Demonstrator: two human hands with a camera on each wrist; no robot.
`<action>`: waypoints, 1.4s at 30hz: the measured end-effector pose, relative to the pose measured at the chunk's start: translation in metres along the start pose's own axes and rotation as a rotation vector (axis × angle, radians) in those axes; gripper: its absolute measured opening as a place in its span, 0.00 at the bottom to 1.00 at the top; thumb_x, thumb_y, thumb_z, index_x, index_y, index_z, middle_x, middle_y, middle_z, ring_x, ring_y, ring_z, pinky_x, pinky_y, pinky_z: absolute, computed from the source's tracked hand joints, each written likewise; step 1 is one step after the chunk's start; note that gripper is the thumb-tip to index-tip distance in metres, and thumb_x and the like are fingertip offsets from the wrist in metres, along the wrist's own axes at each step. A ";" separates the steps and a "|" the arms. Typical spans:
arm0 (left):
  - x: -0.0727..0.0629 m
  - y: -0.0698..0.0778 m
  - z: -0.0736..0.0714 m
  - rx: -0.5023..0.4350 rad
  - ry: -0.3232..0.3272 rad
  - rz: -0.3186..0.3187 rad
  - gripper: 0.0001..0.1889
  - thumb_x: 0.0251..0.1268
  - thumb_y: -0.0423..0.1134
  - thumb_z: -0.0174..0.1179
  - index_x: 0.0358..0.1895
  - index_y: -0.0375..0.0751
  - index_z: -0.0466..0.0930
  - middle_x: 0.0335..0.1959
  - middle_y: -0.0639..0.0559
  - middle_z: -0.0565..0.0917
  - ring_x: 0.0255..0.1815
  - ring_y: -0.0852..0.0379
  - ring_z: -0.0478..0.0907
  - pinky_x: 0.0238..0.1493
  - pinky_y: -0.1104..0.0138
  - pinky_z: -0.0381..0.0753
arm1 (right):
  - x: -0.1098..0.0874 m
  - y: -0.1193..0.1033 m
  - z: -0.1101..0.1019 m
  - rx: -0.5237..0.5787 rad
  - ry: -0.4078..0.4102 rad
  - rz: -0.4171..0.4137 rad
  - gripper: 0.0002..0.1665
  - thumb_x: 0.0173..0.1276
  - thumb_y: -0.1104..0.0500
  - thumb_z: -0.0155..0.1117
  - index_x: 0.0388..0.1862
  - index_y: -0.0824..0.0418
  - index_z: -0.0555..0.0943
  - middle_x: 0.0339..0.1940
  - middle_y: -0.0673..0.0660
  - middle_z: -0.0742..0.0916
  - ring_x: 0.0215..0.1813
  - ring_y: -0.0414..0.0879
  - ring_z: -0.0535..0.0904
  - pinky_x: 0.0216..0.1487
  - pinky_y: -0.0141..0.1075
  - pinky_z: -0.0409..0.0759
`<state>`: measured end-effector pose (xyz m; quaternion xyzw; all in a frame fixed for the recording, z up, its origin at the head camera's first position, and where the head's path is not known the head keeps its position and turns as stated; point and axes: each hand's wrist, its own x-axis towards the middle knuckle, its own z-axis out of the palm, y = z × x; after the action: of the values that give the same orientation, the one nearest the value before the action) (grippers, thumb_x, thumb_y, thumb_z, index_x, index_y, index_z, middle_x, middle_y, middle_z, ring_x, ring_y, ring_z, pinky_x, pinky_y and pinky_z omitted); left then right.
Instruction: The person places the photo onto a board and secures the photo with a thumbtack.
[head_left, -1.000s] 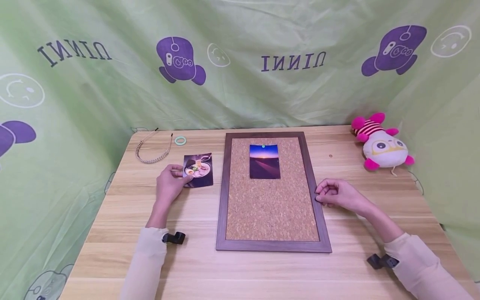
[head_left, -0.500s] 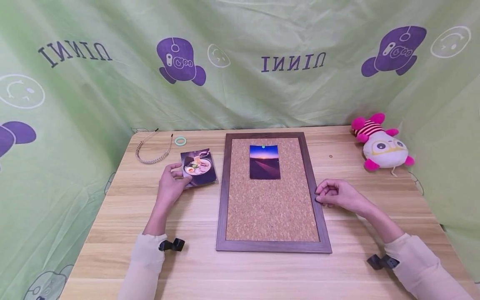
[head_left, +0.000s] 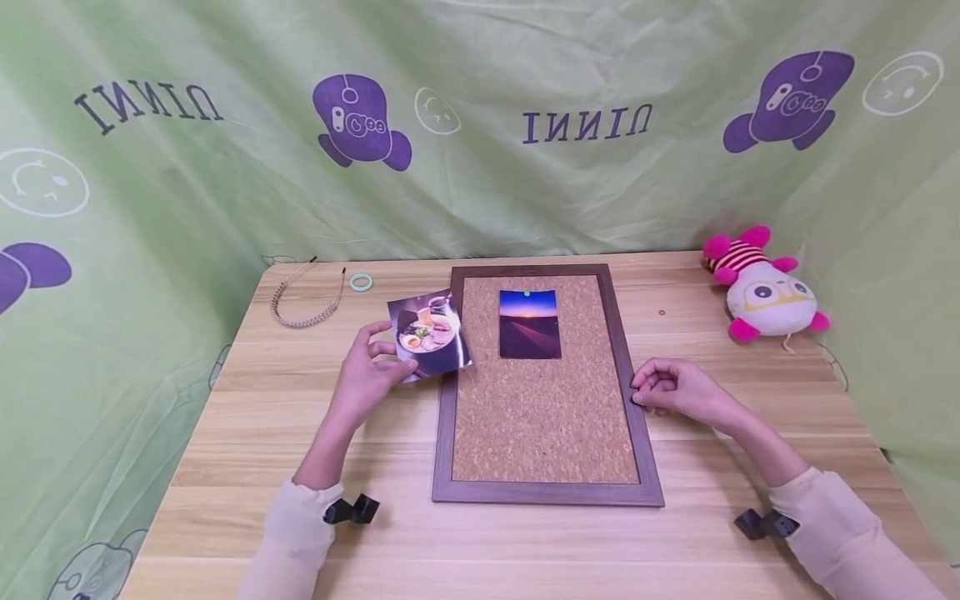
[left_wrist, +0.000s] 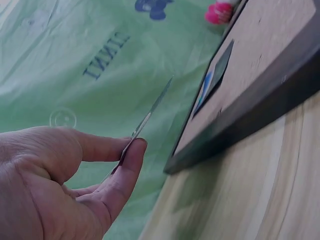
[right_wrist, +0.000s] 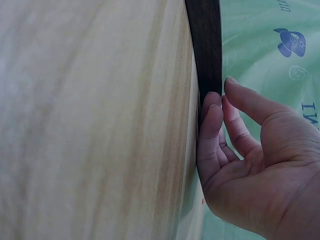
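My left hand [head_left: 366, 375] pinches a photo of a ramen bowl [head_left: 429, 332] between thumb and fingers. The photo is tilted and raised over the left edge of a framed cork board [head_left: 543, 417]; the left wrist view shows this photo [left_wrist: 150, 112] nearly edge-on. A sunset photo [head_left: 529, 325] lies on the upper part of the cork with a green pushpin [head_left: 527, 293] at its top. At the board's right side rests my right hand [head_left: 686, 392], its fingers loosely curled against the frame edge [right_wrist: 206, 45]. No held thing shows in it.
A beaded headband [head_left: 307, 312] and a mint green ring [head_left: 362, 282] lie on the wooden table [head_left: 525, 550] at the back left. A plush toy [head_left: 768, 292] sits at the back right, with a tiny brown ring [head_left: 662, 312] nearer the board. Green curtains surround the table.
The left hand has lifted the ramen photo from beside the board and carried it right, over the frame's left edge. The right hand, the board and the sunset photo have stayed put.
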<state>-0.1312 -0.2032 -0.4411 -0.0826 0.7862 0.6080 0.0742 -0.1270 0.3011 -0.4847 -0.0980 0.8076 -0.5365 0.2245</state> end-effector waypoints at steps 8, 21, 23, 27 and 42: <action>-0.014 0.005 0.025 -0.011 -0.078 0.049 0.48 0.65 0.25 0.76 0.86 0.39 0.60 0.50 0.40 0.87 0.37 0.56 0.89 0.42 0.62 0.93 | 0.000 0.000 0.000 -0.003 -0.002 0.002 0.13 0.75 0.69 0.74 0.51 0.77 0.81 0.34 0.55 0.87 0.32 0.40 0.85 0.33 0.33 0.88; -0.031 -0.002 0.067 0.034 -0.145 0.074 0.53 0.62 0.24 0.77 0.88 0.41 0.58 0.45 0.41 0.87 0.34 0.57 0.87 0.35 0.69 0.87 | -0.001 0.000 0.000 -0.001 -0.001 -0.005 0.13 0.75 0.69 0.74 0.50 0.77 0.81 0.34 0.55 0.87 0.32 0.40 0.85 0.33 0.32 0.87; -0.034 -0.005 0.073 0.043 -0.165 0.087 0.52 0.62 0.24 0.78 0.88 0.40 0.59 0.45 0.41 0.87 0.34 0.56 0.88 0.35 0.68 0.88 | -0.001 0.000 0.000 0.000 -0.001 -0.007 0.13 0.75 0.69 0.74 0.50 0.77 0.81 0.34 0.55 0.87 0.32 0.40 0.85 0.33 0.32 0.87; -0.040 -0.010 0.086 0.051 -0.214 0.112 0.53 0.61 0.23 0.78 0.88 0.39 0.59 0.46 0.40 0.86 0.37 0.52 0.91 0.37 0.66 0.90 | -0.001 0.000 0.001 0.002 0.001 -0.015 0.13 0.75 0.69 0.73 0.50 0.77 0.81 0.34 0.55 0.87 0.32 0.40 0.85 0.33 0.32 0.87; -0.051 -0.021 0.115 0.085 -0.355 0.141 0.51 0.63 0.24 0.78 0.86 0.33 0.58 0.47 0.40 0.85 0.37 0.55 0.89 0.38 0.69 0.90 | -0.001 -0.001 0.001 0.001 0.005 -0.021 0.13 0.75 0.69 0.74 0.50 0.77 0.82 0.34 0.55 0.87 0.32 0.39 0.85 0.32 0.32 0.87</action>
<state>-0.0753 -0.0948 -0.4792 0.0844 0.7897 0.5827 0.1723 -0.1260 0.3007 -0.4841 -0.1051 0.8067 -0.5395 0.2172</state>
